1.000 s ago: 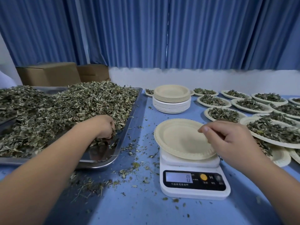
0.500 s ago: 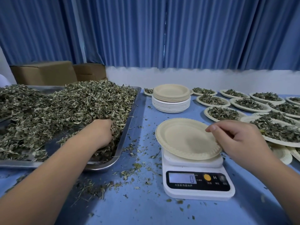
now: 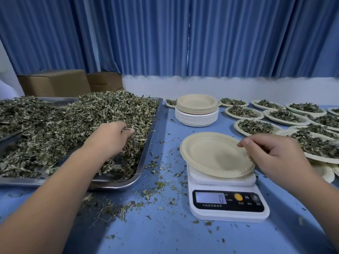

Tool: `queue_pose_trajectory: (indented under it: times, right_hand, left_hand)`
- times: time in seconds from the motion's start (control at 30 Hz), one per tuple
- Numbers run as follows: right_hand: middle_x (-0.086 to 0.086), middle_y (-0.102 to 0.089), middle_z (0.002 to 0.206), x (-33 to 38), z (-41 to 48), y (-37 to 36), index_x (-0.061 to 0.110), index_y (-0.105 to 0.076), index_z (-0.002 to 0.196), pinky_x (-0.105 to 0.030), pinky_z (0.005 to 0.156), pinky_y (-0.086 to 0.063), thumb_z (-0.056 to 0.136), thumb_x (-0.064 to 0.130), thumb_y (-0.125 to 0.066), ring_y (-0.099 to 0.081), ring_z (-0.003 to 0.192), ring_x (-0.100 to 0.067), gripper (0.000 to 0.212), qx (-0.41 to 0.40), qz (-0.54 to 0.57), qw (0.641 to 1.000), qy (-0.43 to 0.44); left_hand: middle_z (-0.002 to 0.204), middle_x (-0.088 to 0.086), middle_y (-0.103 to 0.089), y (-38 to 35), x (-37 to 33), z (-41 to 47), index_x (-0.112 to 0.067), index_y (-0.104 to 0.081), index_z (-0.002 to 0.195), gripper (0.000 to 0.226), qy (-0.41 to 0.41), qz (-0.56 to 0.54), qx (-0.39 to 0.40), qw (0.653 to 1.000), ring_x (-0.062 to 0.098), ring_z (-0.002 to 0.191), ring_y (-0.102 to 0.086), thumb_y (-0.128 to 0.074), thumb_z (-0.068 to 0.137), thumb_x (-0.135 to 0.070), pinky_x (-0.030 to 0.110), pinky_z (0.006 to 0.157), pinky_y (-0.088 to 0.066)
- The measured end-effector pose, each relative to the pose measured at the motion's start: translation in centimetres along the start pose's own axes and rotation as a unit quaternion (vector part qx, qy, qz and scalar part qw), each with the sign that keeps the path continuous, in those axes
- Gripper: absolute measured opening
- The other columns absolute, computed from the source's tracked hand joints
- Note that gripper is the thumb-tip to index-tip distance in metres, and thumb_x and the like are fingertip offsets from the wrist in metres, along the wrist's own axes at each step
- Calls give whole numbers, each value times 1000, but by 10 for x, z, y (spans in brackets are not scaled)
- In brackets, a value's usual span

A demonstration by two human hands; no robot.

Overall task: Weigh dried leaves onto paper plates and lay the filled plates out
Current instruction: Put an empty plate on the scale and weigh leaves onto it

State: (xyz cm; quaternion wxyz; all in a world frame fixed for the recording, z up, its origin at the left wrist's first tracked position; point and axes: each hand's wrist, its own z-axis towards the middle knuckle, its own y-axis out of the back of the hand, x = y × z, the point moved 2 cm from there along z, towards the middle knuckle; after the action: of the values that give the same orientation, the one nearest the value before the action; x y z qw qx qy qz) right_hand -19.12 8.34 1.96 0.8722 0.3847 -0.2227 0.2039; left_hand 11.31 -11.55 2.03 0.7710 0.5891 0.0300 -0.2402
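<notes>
A metal tray [image 3: 145,158] on the left holds a big heap of dried leaves [image 3: 77,121]. My left hand [image 3: 111,138] is in the heap near the tray's right side, fingers curled round a bunch of leaves. An empty beige paper plate [image 3: 211,154] lies on a white digital scale [image 3: 227,202] whose display reads 0. My right hand [image 3: 271,153] pinches the plate's right rim with curled fingers.
A stack of empty paper plates [image 3: 197,110] stands behind the scale. Several filled plates [image 3: 255,126] cover the blue table [image 3: 165,235] at the right. Loose leaf crumbs [image 3: 156,187] lie between tray and scale. Cardboard boxes [image 3: 55,83] and blue curtains stand at the back.
My left hand has lifted up out of the heap with a bunch of leaves in its fingers. My right hand stays on the plate's rim.
</notes>
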Motion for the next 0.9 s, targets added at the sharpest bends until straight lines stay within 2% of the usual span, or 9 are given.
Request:
queue_pose_trajectory:
  times: [0.17, 0.3, 0.43, 0.53, 0.63, 0.7, 0.77, 0.83, 0.9]
  right_hand:
    - [0, -58, 55, -1, 2, 0, 33, -69, 72, -13, 47, -35, 90, 18, -58, -50, 51, -11, 25, 0, -3, 1000, 4]
    - [2, -59, 57, -4, 4, 1, 30, -69, 70, -13, 49, -36, 90, 21, -56, -51, 53, -10, 26, -2, 5, 1000, -7]
    - [2, -62, 61, -8, 5, 3, 22, -72, 71, -18, 52, -38, 90, 20, -57, -54, 58, -12, 25, -15, 8, 1000, -11]
    - [-4, -59, 55, -12, 6, 5, 19, -72, 69, -18, 51, -36, 91, 19, -58, -52, 57, -14, 26, -22, -1, 1000, -6]
    - [-5, -54, 52, -15, 7, 7, 21, -72, 70, -16, 48, -32, 91, 20, -57, -46, 49, -11, 26, -30, -3, 1000, -8]
    - [0, -56, 56, -17, 8, 9, 17, -73, 71, -14, 48, -32, 92, 18, -57, -46, 50, -7, 26, -35, -6, 999, -8]
    - [8, -56, 54, -18, 8, 10, 14, -73, 72, -11, 48, -33, 92, 17, -58, -47, 50, -4, 25, -39, -10, 999, -7]
    - [10, -52, 51, -18, 9, 10, 17, -73, 72, -10, 48, -32, 92, 16, -58, -47, 49, -3, 25, -42, -13, 999, -3]
    - [6, -53, 52, -20, 9, 10, 16, -72, 71, -11, 48, -32, 91, 17, -58, -47, 50, -5, 24, -41, -13, 999, -5]
  left_hand:
    - [57, 3, -55, 6, -11, -5, -17, -55, 89, 23, -68, -32, -16, 997, 13, 42, -45, -51, 98, -38, 24, 40, -33]
    - [54, 0, -55, 20, -27, -11, -27, -51, 85, 17, -98, -77, -66, 990, 5, 31, -38, -53, 96, -39, 14, 30, -27]
    - [53, 0, -54, 33, -50, -20, -27, -50, 78, 23, -121, -145, -125, 974, 3, 35, -45, -53, 95, -42, 14, 33, -32]
    - [51, -7, -52, 34, -80, -27, -21, -54, 77, 25, -153, -202, -137, 958, -1, 41, -45, -55, 95, -38, 11, 39, -34]
    - [56, -23, -57, 28, -117, -32, -28, -55, 75, 21, -201, -243, -97, 944, -6, 46, -47, -55, 95, -37, 8, 43, -34]
    - [56, -12, -58, 20, -141, -33, -27, -56, 78, 20, -241, -244, -60, 937, -5, 48, -47, -55, 95, -36, 10, 44, -34]
    - [60, -6, -54, 10, -164, -33, -16, -59, 87, 21, -278, -217, -29, 935, -3, 53, -47, -55, 96, -34, 13, 49, -35]
    - [72, -2, -58, -3, -182, -31, -11, -59, 95, 24, -303, -173, 16, 937, 2, 62, -51, -53, 98, -34, 19, 56, -38]
    - [90, -4, -60, -16, -193, -29, -16, -57, 101, 21, -317, -113, 65, 939, 14, 80, -53, -51, 98, -37, 29, 66, -38]
